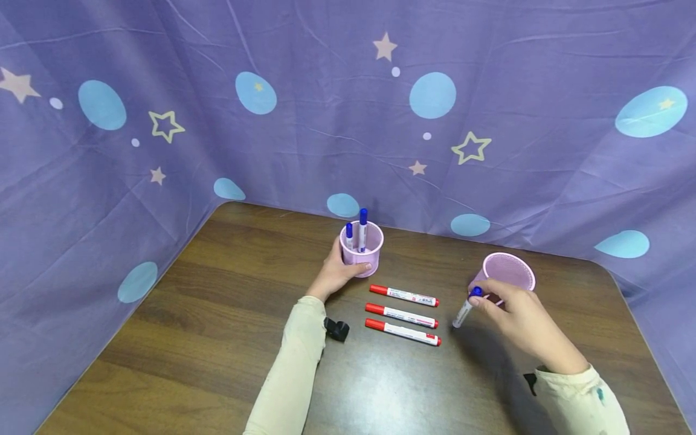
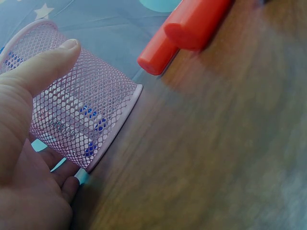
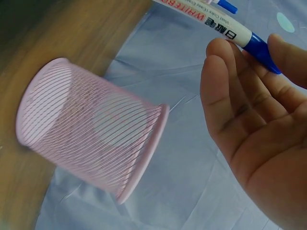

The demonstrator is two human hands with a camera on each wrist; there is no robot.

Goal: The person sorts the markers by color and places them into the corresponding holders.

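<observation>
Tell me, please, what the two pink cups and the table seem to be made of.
Left cup and right cup: likely metal mesh, painted pink; see-through openings suggest this. Table: wood or wood-look laminate, slightly glossy; brown grain and bright reflection show.

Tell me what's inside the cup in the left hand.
Two blue-topped markers stand inside the cup. In the left wrist view, the left hand covers part of the cup, hiding whatever lies behind.

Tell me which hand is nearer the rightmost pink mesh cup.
Right: the right hand is in front of that mesh cup, pinching a blue-capped whiteboard marker; the left hand is farther left, gripping the other cup.
</observation>
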